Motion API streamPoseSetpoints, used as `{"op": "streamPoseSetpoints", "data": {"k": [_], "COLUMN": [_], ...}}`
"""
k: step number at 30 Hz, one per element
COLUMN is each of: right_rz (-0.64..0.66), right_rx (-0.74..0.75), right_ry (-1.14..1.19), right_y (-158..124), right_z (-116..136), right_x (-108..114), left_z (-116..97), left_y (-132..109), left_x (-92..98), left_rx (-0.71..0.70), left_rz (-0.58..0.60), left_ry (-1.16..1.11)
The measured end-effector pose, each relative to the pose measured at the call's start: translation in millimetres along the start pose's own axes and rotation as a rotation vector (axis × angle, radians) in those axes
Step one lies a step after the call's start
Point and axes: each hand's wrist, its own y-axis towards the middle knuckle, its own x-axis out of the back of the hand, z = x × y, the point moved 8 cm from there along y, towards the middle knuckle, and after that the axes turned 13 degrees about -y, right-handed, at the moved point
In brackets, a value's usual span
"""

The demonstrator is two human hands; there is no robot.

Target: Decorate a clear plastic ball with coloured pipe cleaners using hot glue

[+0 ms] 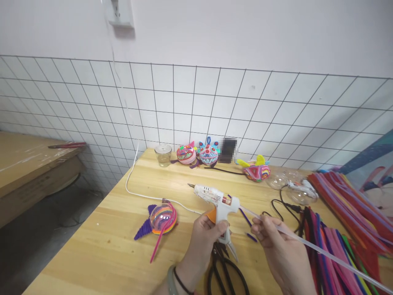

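My left hand [206, 237] is wrapped round the handle of a white glue gun [216, 200] with an orange trigger, its nozzle pointing left. In my right hand [281, 250] a long, translucent glue stick [325, 250] is pinched. The stick's front end meets the back of the gun; how deep it sits inside I cannot tell. Black-handled scissors [225, 270] lie under the gun, partly hidden by it. To the left rests a clear ball decorated with pipe cleaners [163, 219], with purple fins and a pink strand across it.
Along the back stand a glass jar [163, 155], decorated balls [208, 153] and a pink fish-like ornament [257, 171]. Clear plastic shells [303, 192] and bundles of pipe cleaners [334, 246] lie at right. A white cord [130, 180] crosses the table. Another table [30, 164] stands at left.
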Motion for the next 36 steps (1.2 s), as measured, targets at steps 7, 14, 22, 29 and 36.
{"op": "streamPoseSetpoints", "data": {"k": [7, 14, 22, 29, 36], "right_rz": [0.082, 0.432, 0.473, 0.477, 0.518], "right_rx": [-0.140, -0.211, -0.236, -0.347, -0.363], "right_ry": [0.071, -0.203, -0.380, -0.295, -0.236], "right_y": [1.4, -11.0, -21.5, -20.0, -16.7], "right_z": [-7.6, -29.7, -33.2, -37.8, -48.7], "right_x": [-9.3, -40.9, -62.4, -59.9, -51.4], "left_z": [-0.4, 2.0, 3.7, 13.6, -40.7], "left_y": [1.0, 0.1, -6.4, -20.5, -57.3], "left_x": [-1.9, -6.4, -12.4, -15.7, 34.8], "left_rx": [0.001, 0.029, 0.032, 0.128, 0.026], "left_rz": [0.012, 0.073, 0.075, 0.173, 0.043], "left_ry": [-0.029, -0.062, 0.105, 0.175, 0.385]}}
